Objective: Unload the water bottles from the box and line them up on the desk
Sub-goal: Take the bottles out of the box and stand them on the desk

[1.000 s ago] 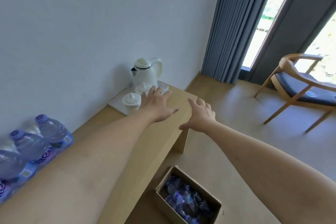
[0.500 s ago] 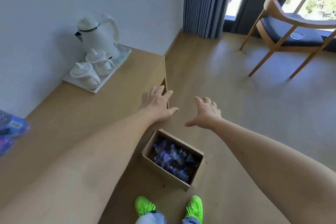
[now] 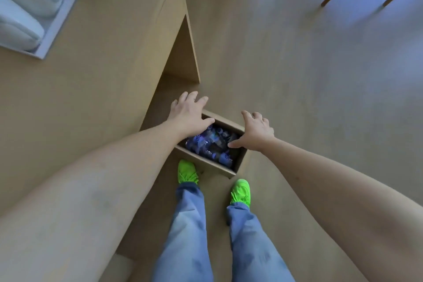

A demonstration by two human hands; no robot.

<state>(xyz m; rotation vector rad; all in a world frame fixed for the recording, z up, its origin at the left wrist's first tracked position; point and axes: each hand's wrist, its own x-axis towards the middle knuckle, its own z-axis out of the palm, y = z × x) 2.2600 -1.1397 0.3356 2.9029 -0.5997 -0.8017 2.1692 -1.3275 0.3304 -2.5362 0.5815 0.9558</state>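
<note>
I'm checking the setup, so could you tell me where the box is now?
In the head view, the box sits on the floor beside the desk, just ahead of the green shoes.

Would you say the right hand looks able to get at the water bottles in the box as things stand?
Probably yes: the box is open-topped, the water bottles lie uncovered, and the right hand hovers open over its far corner with nothing between.

the box (image 3: 201,160) is plain brown cardboard, matt. the water bottles (image 3: 209,144) inside look like clear glossy plastic with purple-blue labels. the desk (image 3: 91,89) is light wood-look board, smooth and matt, and the floor (image 3: 286,71) has a similar pale finish. the tray (image 3: 57,27) is smooth white. the trousers (image 3: 190,236) are soft blue cloth.
</note>
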